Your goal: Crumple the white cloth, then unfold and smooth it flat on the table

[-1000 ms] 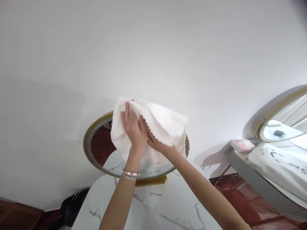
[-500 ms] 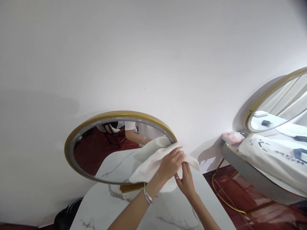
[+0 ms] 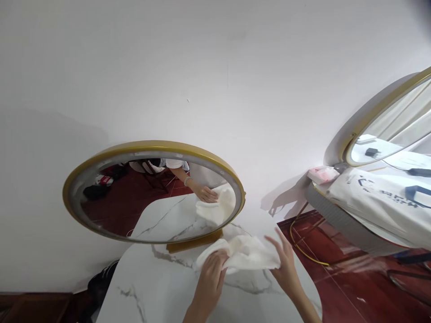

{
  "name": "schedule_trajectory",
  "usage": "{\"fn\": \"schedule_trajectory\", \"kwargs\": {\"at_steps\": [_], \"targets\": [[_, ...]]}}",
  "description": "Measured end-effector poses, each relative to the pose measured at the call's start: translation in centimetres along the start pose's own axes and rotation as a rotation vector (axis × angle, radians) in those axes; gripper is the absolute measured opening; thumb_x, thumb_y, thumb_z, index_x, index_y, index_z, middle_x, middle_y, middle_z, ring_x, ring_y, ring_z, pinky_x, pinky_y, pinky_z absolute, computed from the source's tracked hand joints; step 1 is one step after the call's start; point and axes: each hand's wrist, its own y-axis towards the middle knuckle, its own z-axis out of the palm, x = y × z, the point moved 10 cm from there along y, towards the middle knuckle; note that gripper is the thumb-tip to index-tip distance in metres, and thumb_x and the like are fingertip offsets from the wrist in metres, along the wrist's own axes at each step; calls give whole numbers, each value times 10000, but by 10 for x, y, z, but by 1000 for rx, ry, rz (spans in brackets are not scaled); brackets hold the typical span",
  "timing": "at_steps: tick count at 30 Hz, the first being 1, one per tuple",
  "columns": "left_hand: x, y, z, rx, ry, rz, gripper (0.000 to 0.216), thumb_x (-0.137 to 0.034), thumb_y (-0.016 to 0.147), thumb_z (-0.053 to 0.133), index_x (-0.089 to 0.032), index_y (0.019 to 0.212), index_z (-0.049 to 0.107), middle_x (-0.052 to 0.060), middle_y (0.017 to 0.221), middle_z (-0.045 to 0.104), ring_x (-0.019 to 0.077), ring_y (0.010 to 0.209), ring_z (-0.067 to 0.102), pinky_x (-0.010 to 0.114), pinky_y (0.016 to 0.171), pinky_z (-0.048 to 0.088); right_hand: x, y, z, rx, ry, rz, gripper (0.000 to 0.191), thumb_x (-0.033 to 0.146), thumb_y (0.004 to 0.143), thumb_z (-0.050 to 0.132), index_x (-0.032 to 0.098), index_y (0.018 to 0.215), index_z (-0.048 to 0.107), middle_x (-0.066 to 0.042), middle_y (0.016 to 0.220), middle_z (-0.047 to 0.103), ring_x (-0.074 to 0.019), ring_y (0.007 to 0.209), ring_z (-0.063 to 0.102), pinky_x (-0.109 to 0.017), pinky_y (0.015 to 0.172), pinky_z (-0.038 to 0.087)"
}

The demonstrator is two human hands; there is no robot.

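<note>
A crumpled white cloth point(image 3: 249, 253) is stretched between my hands, just above the marble-patterned white table point(image 3: 161, 287). My left hand point(image 3: 212, 276) is closed on its left end. At the cloth's right edge, my right hand point(image 3: 286, 267) has its fingers spread apart and touches the fabric. Behind the hands, an oval-looking mirror point(image 3: 128, 211) with a gold frame stands on a gold base point(image 3: 193, 242). In its glass show an arm with a bracelet, the cloth and the table top.
To the right, a second table point(image 3: 350, 215) carries a pink-and-white packet point(image 3: 323, 175), a white printed bag point(image 3: 380, 193) and another gold-framed mirror point(image 3: 367, 112). A white wall point(image 3: 215, 80) rises behind. Something black point(image 3: 101, 282) sits on the floor at left.
Both hands have come down off the mirror's lower right rim with the cloth and moved apart. My right hand's fingers have spread. The view has shifted slightly.
</note>
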Motion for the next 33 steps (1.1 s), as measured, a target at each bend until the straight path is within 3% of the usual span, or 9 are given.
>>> {"fn": "schedule_trajectory", "kwargs": {"at_steps": [2, 4, 9, 12, 16, 20, 24, 28, 33], "targets": [[20, -27, 7, -9, -76, -155, 337, -321, 971, 372, -239, 1254, 536, 82, 1226, 642, 218, 1157, 593, 387, 981, 505, -1, -7, 22, 270, 116, 39, 418, 158, 688, 450, 222, 1034, 676, -104, 1191, 633, -271, 1141, 577, -412, 937, 472], [44, -57, 17, -10, -176, -360, 376, -401, 977, 318, -234, 1226, 544, 96, 1185, 657, 226, 1108, 619, 382, 934, 524, 1, -22, 35, 439, 212, 115, 414, 132, 668, 429, 219, 984, 681, -70, 993, 706, -217, 936, 662, -311, 812, 515], [74, -115, 52, 49, -362, -693, 437, -451, 967, 255, -210, 1257, 476, 119, 1181, 648, 219, 1064, 643, 329, 863, 533, 22, -52, 34, 374, 292, 193, 325, 200, 792, 452, 208, 1055, 643, -94, 1043, 700, -184, 902, 658, -248, 763, 499], [64, -113, 56, 42, -372, -599, 489, -344, 928, 353, -220, 1400, 334, 115, 1380, 522, 197, 1240, 536, 327, 985, 475, 28, -64, 39, 418, 261, 171, 355, 129, 653, 412, 202, 895, 660, -91, 1071, 695, -203, 909, 663, -249, 687, 496], [30, -81, 56, 140, -221, -324, 447, -193, 781, 518, -259, 1223, 517, 83, 1299, 584, 246, 1237, 524, 427, 1031, 445, 18, -67, 37, 462, 230, 175, 344, 140, 558, 402, 206, 780, 656, -81, 1077, 693, -222, 952, 659, -291, 760, 502], [10, -55, 54, 218, -190, -269, 315, -82, 713, 527, -243, 983, 553, 51, 1026, 668, 233, 1030, 620, 378, 898, 517, -2, -71, 19, 377, 222, 327, 175, 289, 680, 548, 195, 763, 670, -44, 745, 678, -199, 700, 618, -268, 629, 477], [0, -51, 51, 279, -181, -227, 350, -37, 742, 476, -250, 1015, 522, 38, 1064, 644, 212, 1033, 603, 340, 876, 506, -12, -88, 10, 332, 280, 520, 547, 656, 791, 480, 177, 532, 536, 9, 487, 466, -133, 512, 433, -243, 502, 352], [1, -62, 48, 378, -138, -199, 361, -38, 735, 503, -244, 1026, 554, 39, 1118, 623, 217, 1051, 573, 329, 887, 479, -1, -93, 9, 344, 421, 543, 618, 718, 778, 491, 155, 549, 602, -11, 549, 531, -148, 581, 485, -256, 565, 389], [0, -77, 37, 497, -86, -109, 140, -202, 783, 605, -233, 918, 621, 24, 1008, 639, 218, 984, 574, 403, 958, 406, 6, -80, -6, 222, 552, 577, 483, 621, 588, 759, 160, 729, 746, -81, 777, 709, -220, 736, 632, -304, 672, 497]]}}
